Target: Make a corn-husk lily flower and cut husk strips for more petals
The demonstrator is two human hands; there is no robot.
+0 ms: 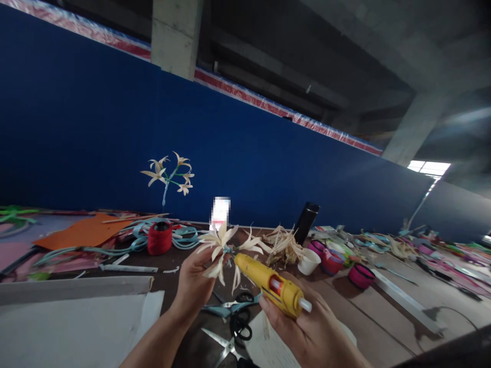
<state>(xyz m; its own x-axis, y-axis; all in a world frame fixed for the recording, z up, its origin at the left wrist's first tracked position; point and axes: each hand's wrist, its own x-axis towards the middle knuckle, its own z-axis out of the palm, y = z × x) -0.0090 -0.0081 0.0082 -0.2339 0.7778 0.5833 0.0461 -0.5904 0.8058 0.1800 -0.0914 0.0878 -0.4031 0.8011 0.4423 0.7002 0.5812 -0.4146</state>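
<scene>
My right hand is wrapped around a yellow glue gun, with a whitish glue stick poking out of its back end. The gun's nozzle end meets the middle of a cream-coloured craft flower with long narrow petals. Pinched in my left hand is that flower, its petals spreading over my fingertips. The exact spot of the nozzle tip is hidden among the petals. Below my hands lie scissors with black handles and a second pair with blue-grey parts.
A finished-looking flower spray stands at the back left, near a red spool and an orange sheet. Dried husk strips, a white cup and a black bottle stand right of centre. A white box sits front left.
</scene>
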